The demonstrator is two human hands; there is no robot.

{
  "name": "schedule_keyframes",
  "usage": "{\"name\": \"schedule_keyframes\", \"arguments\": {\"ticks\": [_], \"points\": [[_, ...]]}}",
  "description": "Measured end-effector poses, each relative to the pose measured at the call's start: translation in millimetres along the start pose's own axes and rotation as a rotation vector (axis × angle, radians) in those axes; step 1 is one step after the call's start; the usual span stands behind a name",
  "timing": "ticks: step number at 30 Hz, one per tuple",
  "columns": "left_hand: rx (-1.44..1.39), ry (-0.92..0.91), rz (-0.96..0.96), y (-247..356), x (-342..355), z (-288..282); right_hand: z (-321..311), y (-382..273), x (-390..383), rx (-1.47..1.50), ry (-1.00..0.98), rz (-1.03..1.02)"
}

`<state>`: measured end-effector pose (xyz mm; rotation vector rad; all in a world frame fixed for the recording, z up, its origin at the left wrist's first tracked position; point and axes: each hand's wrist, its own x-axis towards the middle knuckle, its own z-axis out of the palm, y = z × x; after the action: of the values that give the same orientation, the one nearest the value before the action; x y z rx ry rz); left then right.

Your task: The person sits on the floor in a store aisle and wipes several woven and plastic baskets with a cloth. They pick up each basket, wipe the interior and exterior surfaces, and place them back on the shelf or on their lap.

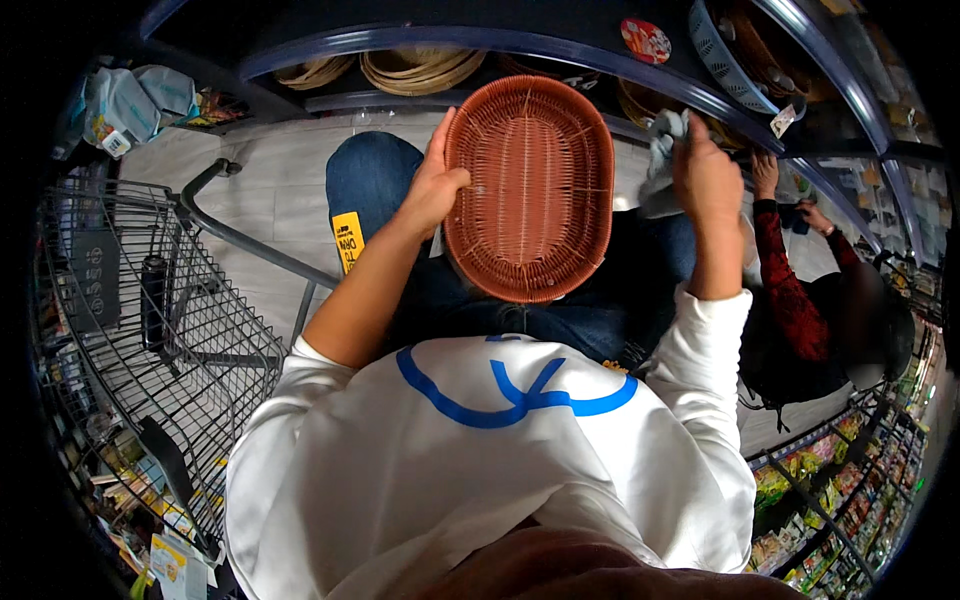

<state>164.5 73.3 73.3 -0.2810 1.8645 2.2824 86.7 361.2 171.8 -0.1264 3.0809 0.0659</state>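
An oval reddish-brown woven basket (527,190) is held upright in front of me, its hollow facing me, by my left hand (438,182), closed on its left edge with the thumb over the rim. My right hand (708,175) grips a crumpled grey-blue cloth (657,165) to the right of the basket, just below the shelf edge. My jeans show behind and below the basket, with a yellow printed tag (347,240) at the left knee.
Shelves ahead hold round wicker baskets (420,70) and a blue perforated basket (720,60). A wire shopping cart (215,315) stands at my left. Another person (800,300) in dark red-patterned sleeves is close at my right, hands at the shelf. Packaged goods (830,510) fill racks behind at lower right.
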Motion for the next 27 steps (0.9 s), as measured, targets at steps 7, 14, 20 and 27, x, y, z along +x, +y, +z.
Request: {"name": "schedule_keyframes", "arguments": {"ticks": [7, 14, 20, 27], "points": [[-0.015, -0.027, 0.109, -17.7, 7.4, -0.8, 19.1, -79.3, 26.5, 0.828, 0.517, -0.456], [0.046, 0.047, -0.026, 0.6, -0.9, 5.2, 94.4, -172.6, 9.0, 1.144, 0.325, -0.341], [-0.092, 0.036, -0.07, 4.3, 1.7, 4.4, 90.5, -166.8, -39.8, 1.224, -0.037, -0.414], [-0.06, -0.056, -0.023, -13.6, 13.7, 0.5, 91.2, -114.3, -99.5, 1.079, -0.805, -0.633]]}}
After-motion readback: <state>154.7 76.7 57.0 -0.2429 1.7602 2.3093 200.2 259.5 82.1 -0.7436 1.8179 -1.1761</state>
